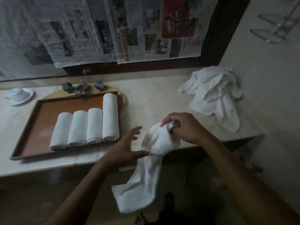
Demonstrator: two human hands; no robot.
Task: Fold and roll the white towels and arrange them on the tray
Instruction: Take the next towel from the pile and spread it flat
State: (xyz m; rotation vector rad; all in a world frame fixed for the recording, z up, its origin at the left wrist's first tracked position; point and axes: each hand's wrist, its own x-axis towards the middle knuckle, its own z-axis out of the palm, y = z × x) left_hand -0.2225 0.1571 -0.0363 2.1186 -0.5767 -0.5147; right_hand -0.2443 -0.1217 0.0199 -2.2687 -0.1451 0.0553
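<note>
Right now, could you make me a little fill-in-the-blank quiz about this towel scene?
1. The brown rectangular wooden tray holds ____ rolled white towels.
2. The loose white towel hanging over the pale stone counter edge is gripped by the ____ hand.
3. Sheets of ____ hang behind the counter.
Missing words: four; right; newspaper.

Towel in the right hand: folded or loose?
Loose, unfolded: the towel hangs bunched from the right hand, its lower end dangling below the counter edge.

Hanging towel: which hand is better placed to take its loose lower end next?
Probably the left hand: it is open, empty and beside the towel, whose lower end hangs below the counter edge. The right hand grips the bunched top.
</note>
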